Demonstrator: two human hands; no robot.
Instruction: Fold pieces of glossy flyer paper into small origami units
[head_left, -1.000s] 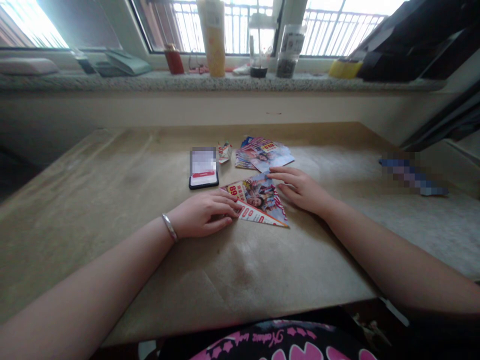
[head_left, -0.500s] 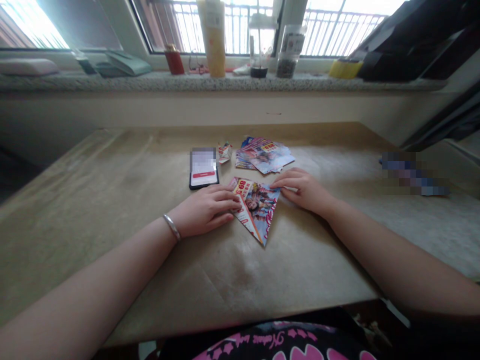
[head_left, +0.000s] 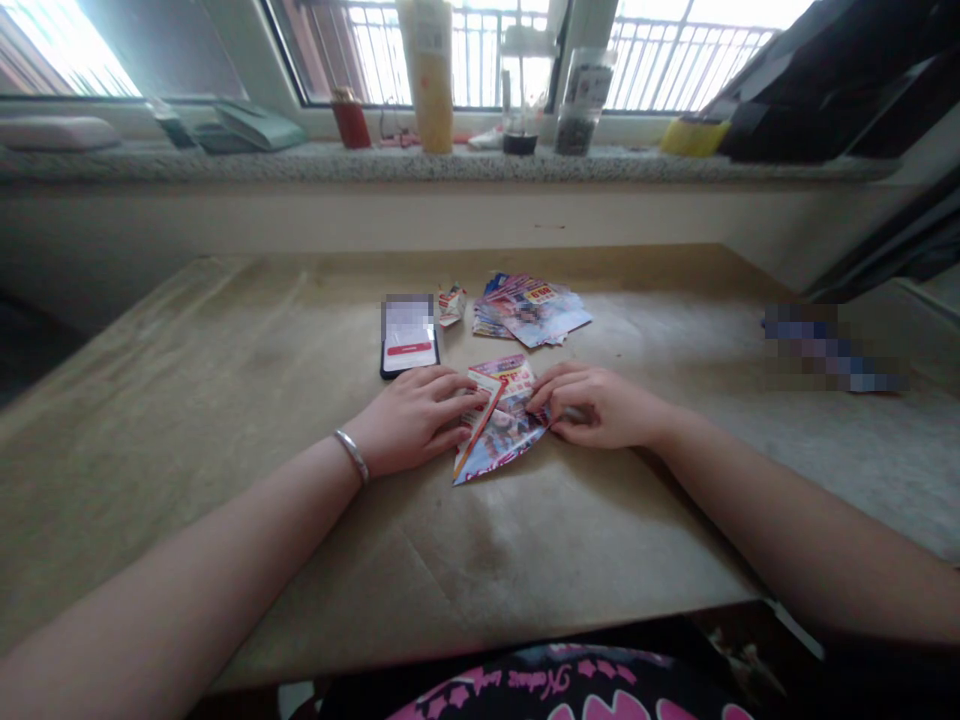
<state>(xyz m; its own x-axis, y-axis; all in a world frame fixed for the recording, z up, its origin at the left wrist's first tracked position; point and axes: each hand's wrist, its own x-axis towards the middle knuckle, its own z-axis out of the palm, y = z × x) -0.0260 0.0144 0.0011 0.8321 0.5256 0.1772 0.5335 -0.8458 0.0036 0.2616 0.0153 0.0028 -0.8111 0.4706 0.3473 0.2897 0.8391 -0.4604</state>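
- The folded leaflet (head_left: 506, 430) lies on the table (head_left: 225, 400), just nearer the person than the phone (head_left: 409, 345) and a little to its right, between the two hands.
- The left hand (head_left: 409, 420) rests at the leaflet's left edge. Its fingers are stretched out and close together, with the tips against a raised flap rather than closed round anything.
- The right hand (head_left: 604, 408) has its fingers curled and pinched on the leaflet's right corner.
- The flap stands half up, so I judge that the crease could set crooked if the left fingers slide or press unevenly. The paper could also skid on the table, and a hard pull from the right hand might tear the corner.
- The left hand is just beside the phone, so a sideways slip could nudge it.
- The leaflet's long axis runs from its broad end, nearest the phone, to a sharp tip that points towards the person and slightly left.
- Beyond the phone to the right sits a stack of leaflets (head_left: 531, 308), and a small folded scrap (head_left: 450, 303) lies just past the phone.
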